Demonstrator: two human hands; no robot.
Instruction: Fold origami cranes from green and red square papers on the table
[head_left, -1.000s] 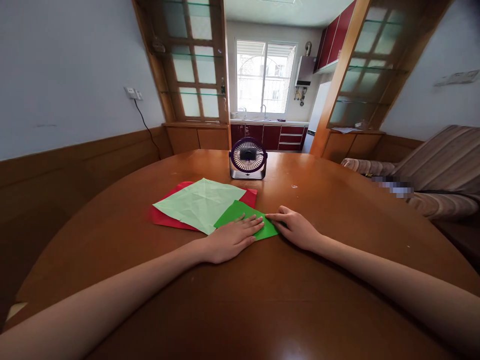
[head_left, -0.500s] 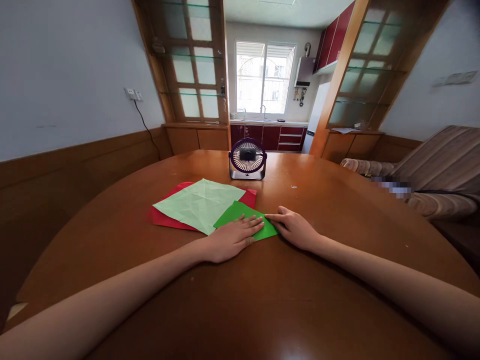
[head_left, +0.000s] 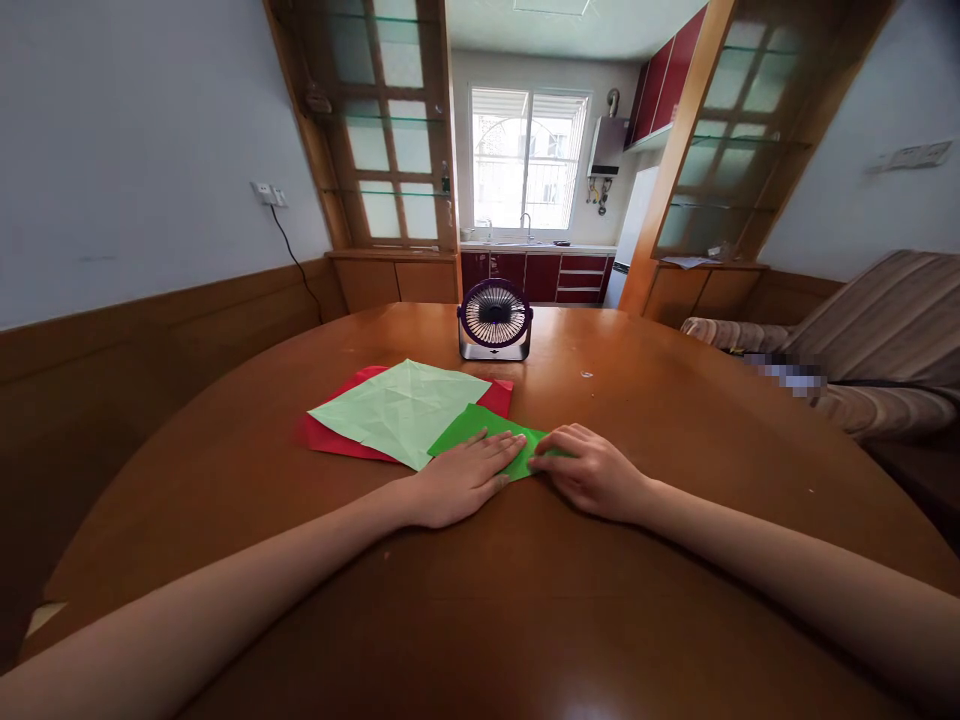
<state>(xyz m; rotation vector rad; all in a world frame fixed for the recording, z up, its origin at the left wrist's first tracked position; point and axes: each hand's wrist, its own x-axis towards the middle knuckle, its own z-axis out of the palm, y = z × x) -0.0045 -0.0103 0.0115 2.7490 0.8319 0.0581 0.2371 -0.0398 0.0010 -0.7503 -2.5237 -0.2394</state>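
A bright green folded paper [head_left: 472,428] lies on the round wooden table [head_left: 525,560]. My left hand [head_left: 461,478] rests flat on its near left part, fingers spread. My right hand [head_left: 592,470] presses on the paper's right corner with curled fingers, covering that corner. A pale green creased sheet [head_left: 397,408] lies to the left, overlapping a red sheet [head_left: 330,435] beneath it; the bright green paper overlaps both.
A small purple desk fan [head_left: 495,320] stands behind the papers near the table's far side. A striped sofa [head_left: 885,340] is at the right. Wooden wall panelling and a socket with a cord are on the left; a kitchen lies beyond.
My right hand has slid forward and left onto the green paper's right corner, with its fingers curling over it. My left hand stays flat in place.
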